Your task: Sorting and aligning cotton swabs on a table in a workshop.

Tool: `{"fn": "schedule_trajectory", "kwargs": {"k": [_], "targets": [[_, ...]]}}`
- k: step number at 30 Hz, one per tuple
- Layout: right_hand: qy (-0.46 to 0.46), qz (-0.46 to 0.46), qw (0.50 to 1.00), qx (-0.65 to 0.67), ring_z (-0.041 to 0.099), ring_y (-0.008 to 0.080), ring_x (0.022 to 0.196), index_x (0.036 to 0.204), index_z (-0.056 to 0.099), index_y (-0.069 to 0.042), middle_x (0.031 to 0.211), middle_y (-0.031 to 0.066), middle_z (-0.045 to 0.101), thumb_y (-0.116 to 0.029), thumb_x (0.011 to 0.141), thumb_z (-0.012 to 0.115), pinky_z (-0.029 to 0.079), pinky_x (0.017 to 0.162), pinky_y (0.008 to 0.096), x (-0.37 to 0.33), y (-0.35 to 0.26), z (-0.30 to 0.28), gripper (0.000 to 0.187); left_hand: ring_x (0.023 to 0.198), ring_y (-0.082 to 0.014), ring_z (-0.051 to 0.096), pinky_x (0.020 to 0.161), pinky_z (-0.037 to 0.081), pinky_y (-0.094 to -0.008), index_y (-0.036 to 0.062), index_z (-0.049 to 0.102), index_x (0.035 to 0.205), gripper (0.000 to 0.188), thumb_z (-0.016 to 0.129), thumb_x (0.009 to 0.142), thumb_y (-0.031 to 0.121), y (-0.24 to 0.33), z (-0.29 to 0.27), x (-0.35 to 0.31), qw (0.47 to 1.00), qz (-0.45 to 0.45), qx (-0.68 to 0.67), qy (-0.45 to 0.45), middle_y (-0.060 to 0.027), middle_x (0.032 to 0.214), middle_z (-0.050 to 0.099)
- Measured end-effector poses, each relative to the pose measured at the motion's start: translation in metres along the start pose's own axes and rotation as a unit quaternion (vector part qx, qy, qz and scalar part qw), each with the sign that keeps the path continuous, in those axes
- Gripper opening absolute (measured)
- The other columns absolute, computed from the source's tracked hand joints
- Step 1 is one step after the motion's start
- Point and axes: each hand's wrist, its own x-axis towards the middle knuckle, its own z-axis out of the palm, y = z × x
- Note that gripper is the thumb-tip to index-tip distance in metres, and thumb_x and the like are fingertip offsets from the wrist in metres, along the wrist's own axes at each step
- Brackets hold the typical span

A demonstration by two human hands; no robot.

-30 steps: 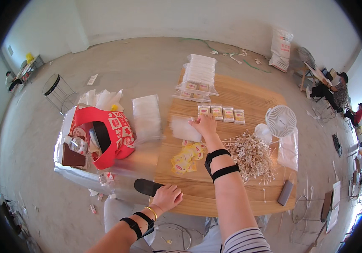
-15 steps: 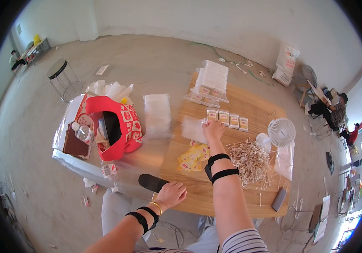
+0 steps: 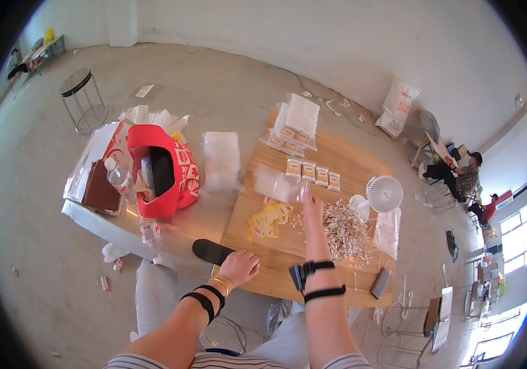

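My left hand (image 3: 239, 269) rests at the near left corner of the wooden table, its fingers curled; whatever they hold is hidden. A flat black, rounded thing (image 3: 211, 251) sticks out to the left beside it. My right hand (image 3: 313, 208), smeared by motion, pinches the edge of a clear plastic bag (image 3: 292, 188) just right of a stack of clear bags (image 3: 267, 181). Several small yellow-and-white packets (image 3: 308, 171) stand in a row beyond this hand. A heap of cotton swabs (image 3: 344, 230) lies to its right, and loose yellow cards (image 3: 267, 220) to its left.
Filled clear packs (image 3: 294, 123) lie at the table's far end. A white fan (image 3: 384, 194) and a grey block (image 3: 381, 283) are on the right. On the left surface are a red bag (image 3: 180, 178), a plastic bottle (image 3: 117, 175) and more clear bags (image 3: 221, 161). Other people sit far right.
My right hand has drawn back slightly toward me and right of the bag stack, with a clear bag at its fingertips. The view has shifted a little; my left hand stays at the table corner.
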Motion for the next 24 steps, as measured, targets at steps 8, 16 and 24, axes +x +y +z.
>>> {"fn": "schedule_trajectory", "kwargs": {"k": [8, 16, 24], "targets": [[-0.018, 0.076, 0.991, 0.113, 0.051, 0.0062, 0.065, 0.094, 0.072, -0.002, 0.075, -0.0010, 0.061, -0.019, 0.098, 0.064, 0.037, 0.057, 0.0235, -0.185, 0.070, -0.073, 0.019, 0.072, -0.0323, 0.064, 0.063, 0.050, -0.0404, 0.0066, 0.065, 0.085, 0.018, 0.063, 0.088, 0.024, 0.007, -0.021, -0.009, 0.948, -0.171, -0.267, -0.038, -0.0119, 0.080, 0.067], [-0.098, -0.073, 0.986, -0.115, 0.066, 0.0158, 0.078, 0.099, 0.073, -0.002, 0.087, 0.0056, 0.073, -0.017, 0.094, 0.067, 0.053, 0.072, 0.0302, -0.278, 0.042, -0.048, 0.017, 0.072, -0.0317, 0.065, 0.064, 0.051, -0.0404, 0.0067, 0.070, 0.092, 0.026, 0.064, 0.093, 0.032, 0.075, -0.074, -0.079, 0.931, -0.199, -0.304, -0.032, -0.0139, 0.078, 0.068], [-0.122, -0.149, 0.969, -0.155, 0.071, 0.0271, 0.077, 0.091, 0.076, -0.011, 0.082, 0.0119, 0.072, -0.014, 0.082, 0.063, 0.053, 0.067, 0.0383, -0.339, -0.023, -0.025, 0.015, 0.077, -0.0397, 0.068, 0.066, 0.050, -0.0476, 0.0041, 0.073, 0.084, 0.042, 0.059, 0.097, 0.042, 0.078, -0.111, -0.110, 0.967, -0.139, -0.206, -0.052, -0.0222, 0.077, 0.067]]}}
